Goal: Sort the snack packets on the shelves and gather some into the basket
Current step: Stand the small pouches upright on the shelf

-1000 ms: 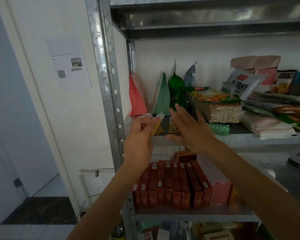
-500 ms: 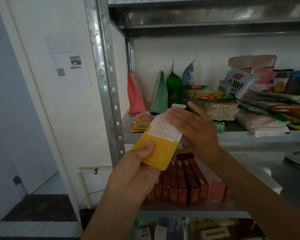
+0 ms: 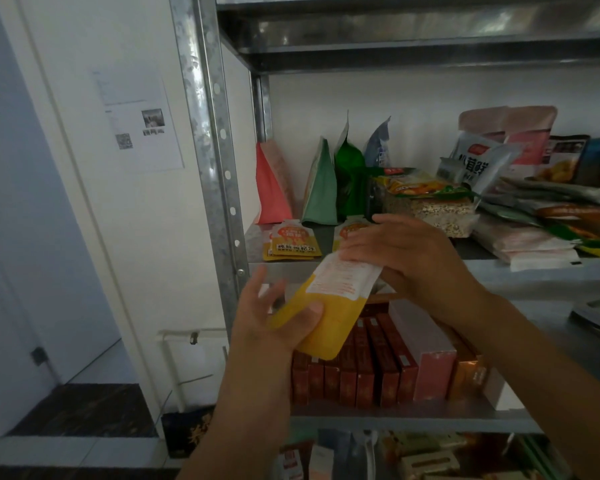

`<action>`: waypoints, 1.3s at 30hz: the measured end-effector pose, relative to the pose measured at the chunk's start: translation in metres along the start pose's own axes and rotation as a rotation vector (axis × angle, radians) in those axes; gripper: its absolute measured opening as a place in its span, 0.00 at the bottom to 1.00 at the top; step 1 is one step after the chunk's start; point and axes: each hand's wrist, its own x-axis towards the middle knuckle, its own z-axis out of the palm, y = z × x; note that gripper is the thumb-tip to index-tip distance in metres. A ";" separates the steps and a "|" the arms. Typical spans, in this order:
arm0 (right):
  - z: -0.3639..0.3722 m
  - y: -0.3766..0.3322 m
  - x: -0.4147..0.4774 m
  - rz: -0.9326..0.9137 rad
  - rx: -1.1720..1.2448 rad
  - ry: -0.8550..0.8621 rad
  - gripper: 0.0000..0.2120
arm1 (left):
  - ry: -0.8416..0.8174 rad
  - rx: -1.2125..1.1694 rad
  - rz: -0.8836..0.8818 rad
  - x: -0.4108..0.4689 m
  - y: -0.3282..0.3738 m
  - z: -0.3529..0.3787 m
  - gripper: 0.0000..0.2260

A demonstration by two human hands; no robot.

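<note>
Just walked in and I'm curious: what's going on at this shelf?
A person stands at a metal shelf and holds a yellow pouch in front of it with both hands. The left hand grips the lower end, thumb across the front; the right hand holds the upper, white-labelled end. More matching pouches lie on the shelf behind. No basket is in view.

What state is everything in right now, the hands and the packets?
yellow pouch: tilted, held in both hands
left hand: grips its lower end
right hand: holds its upper end
shelf pouches: lying flat
green bag: standing upright
red boxes: standing in a row
</note>
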 end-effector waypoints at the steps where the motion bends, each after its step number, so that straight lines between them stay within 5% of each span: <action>1: -0.003 0.000 0.001 0.008 0.026 -0.039 0.10 | -0.006 0.142 0.094 0.002 -0.002 -0.004 0.26; 4: -0.011 -0.002 0.005 0.084 0.122 -0.131 0.11 | -0.209 0.443 0.239 0.000 -0.001 -0.010 0.11; 8: -0.017 -0.006 0.013 0.124 0.124 -0.196 0.13 | -0.467 0.559 0.149 -0.001 -0.006 -0.004 0.15; 11: -0.016 -0.009 0.015 0.160 0.114 -0.203 0.12 | -0.263 0.864 0.308 0.005 -0.022 -0.003 0.08; 14: -0.016 -0.015 0.014 0.352 0.289 -0.158 0.10 | -0.117 0.762 0.326 0.012 -0.028 -0.005 0.07; 18: -0.019 -0.023 0.013 0.743 0.829 -0.029 0.35 | -0.100 0.563 0.190 0.017 -0.027 -0.003 0.11; 23: -0.018 -0.022 0.014 0.950 0.840 -0.024 0.18 | -0.211 0.407 0.053 0.015 -0.032 0.005 0.08; 27: -0.016 -0.017 0.015 1.133 0.938 0.080 0.18 | -0.118 0.641 0.359 0.016 -0.045 0.011 0.18; 32: -0.013 -0.021 0.024 1.233 0.997 0.238 0.25 | -0.217 0.841 0.440 0.007 -0.060 0.028 0.27; 36: -0.016 -0.031 0.030 1.243 1.197 0.333 0.22 | 0.037 0.741 0.589 0.013 -0.062 0.033 0.12; 39: -0.017 -0.040 0.024 1.234 1.189 0.351 0.28 | 0.102 0.487 0.449 0.020 -0.056 0.029 0.09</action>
